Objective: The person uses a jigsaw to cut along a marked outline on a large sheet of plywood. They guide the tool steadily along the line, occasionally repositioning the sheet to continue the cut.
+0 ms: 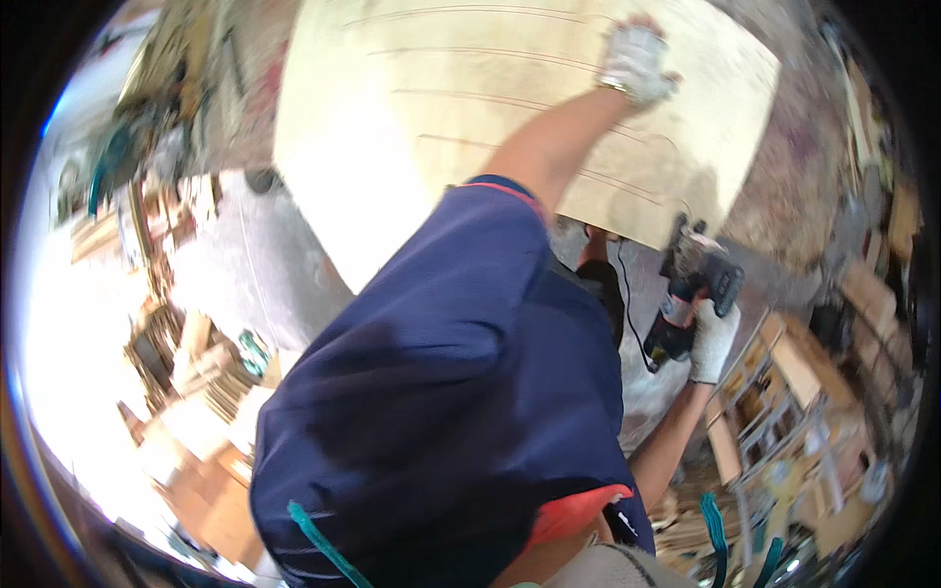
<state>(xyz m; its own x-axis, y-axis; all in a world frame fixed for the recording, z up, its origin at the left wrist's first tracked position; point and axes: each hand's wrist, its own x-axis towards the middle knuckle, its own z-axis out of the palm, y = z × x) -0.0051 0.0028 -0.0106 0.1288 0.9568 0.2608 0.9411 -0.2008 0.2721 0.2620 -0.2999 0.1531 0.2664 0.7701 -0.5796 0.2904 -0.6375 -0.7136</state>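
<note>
A pale plywood sheet [353, 118] lies in front of me, with several long thin reddish lines drawn across it. My left hand [635, 61], in a white glove with reddish fingertips, rests on the sheet near its far side, fingers out and thumb apart. In my gloved right hand [716, 338] is a jigsaw [686, 269], dark with a black cord [629, 299] trailing from it. The tool is at the sheet's near right edge, its front close to that edge. Whether its blade touches the wood I cannot tell.
Wood offcuts [201, 392] are piled on the left, in strong glare. To the right stands a metal rack [760, 421] with wooden boards [794, 363]. More timber lies along the far right. A worn, stained surface [784, 201] shows beyond the sheet's right edge.
</note>
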